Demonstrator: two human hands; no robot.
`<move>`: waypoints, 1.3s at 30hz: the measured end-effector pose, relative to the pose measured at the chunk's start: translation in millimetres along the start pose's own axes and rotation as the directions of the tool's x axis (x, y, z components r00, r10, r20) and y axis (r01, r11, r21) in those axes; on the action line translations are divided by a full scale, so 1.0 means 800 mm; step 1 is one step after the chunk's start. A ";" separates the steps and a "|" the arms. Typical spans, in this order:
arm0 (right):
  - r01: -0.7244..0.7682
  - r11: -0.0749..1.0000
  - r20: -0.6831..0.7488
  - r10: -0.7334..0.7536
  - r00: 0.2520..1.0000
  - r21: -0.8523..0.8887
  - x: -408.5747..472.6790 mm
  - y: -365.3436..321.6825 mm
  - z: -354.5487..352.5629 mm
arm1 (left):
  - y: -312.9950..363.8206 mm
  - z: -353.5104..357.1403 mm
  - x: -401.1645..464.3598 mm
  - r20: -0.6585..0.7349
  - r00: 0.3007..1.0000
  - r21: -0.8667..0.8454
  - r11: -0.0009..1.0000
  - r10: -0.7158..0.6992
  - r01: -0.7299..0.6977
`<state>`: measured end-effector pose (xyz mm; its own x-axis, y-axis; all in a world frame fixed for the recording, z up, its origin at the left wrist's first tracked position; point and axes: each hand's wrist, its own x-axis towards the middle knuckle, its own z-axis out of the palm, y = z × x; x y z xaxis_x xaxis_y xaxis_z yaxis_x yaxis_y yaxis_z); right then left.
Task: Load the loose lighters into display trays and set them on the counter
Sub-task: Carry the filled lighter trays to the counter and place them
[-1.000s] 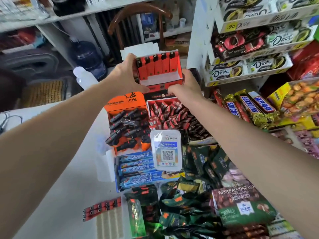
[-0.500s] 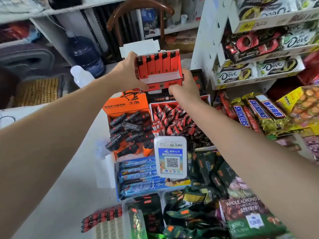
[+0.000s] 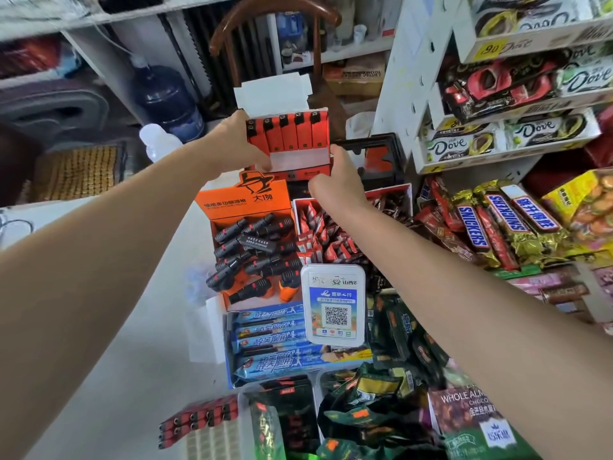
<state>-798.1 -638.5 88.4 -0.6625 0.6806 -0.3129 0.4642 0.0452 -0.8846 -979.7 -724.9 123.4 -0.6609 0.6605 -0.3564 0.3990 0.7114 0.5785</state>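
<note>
Gripping the display tray [image 3: 292,151] from both sides in the head view, the left hand [image 3: 237,142] and right hand [image 3: 335,180] curl round its edges. Five orange lighters [image 3: 287,131] stand upright inside, above the orange box [image 3: 245,207] at the counter's [image 3: 126,360] far end.

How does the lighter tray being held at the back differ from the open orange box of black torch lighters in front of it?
The held display tray is gripped by the left hand and right hand; the orange torch-lighter box rests on the counter. The tray's orange lighters stand upright in one neat row with black caps up; the box's black torch lighters lie jumbled. The tray's front section looks unfilled, while the box looks well filled. Both are orange cardboard.
</note>
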 end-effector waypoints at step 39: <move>0.111 0.917 -0.102 -0.161 0.982 -0.384 -0.040 0.008 -0.005 | 0.005 0.027 -0.068 -0.472 0.845 0.178 0.966 0.252 -0.188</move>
<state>-771.5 -657.2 94.1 -0.6654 0.7352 -0.1293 0.5780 0.3978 -0.7125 -928.4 -752.5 129.4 -0.7579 0.6239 0.1905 0.6229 0.6054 0.4955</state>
